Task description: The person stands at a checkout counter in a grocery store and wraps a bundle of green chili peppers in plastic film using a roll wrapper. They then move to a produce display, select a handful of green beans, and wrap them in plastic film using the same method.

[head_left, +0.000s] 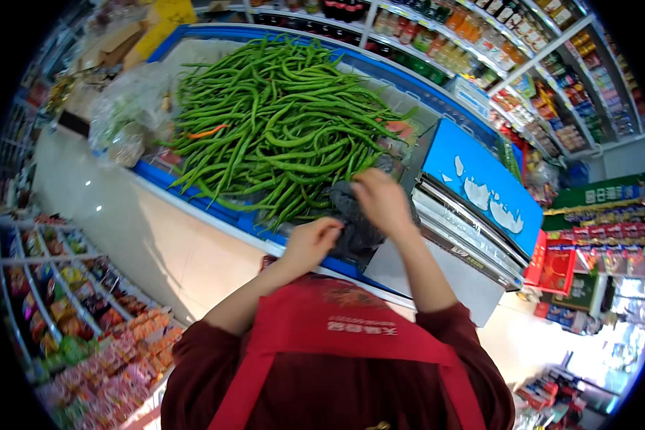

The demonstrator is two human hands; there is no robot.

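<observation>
Working both hands low at the near right corner of the blue-rimmed bin (401,74). Black plastic bag (351,215) is in that corner, crumpled, against the right end of the green pepper heap (279,129).

Left hand (312,244): at the bag's left, near side, thumb and fingers drawn in narrow, tips at the bag's edge; can't tell if film is pinched. Right hand (383,201): over the bag's upper right part, fingers bent down at its far edge, close by the peppers; gap looks narrow, underside hidden, can't tell what it holds. The 2 hands are near each other, apart.

Edges: peppers spread across most of the bin, some tips reaching its near rim. 1 orange-red pepper (208,132) lies on the left part. Clear plastic bag (125,118) sits at the bin's left end. On the right, a blue panel (473,175) with torn white patches tops a silver unit (473,236), just beside the right forearm, so sideways room is tight there. Near side, red apron (365,326) is close to the rim. Widest room is left: pale floor (186,261) runs between bin and snack rack (64,294). Drink shelves (437,43) stand beyond the far rim.
</observation>
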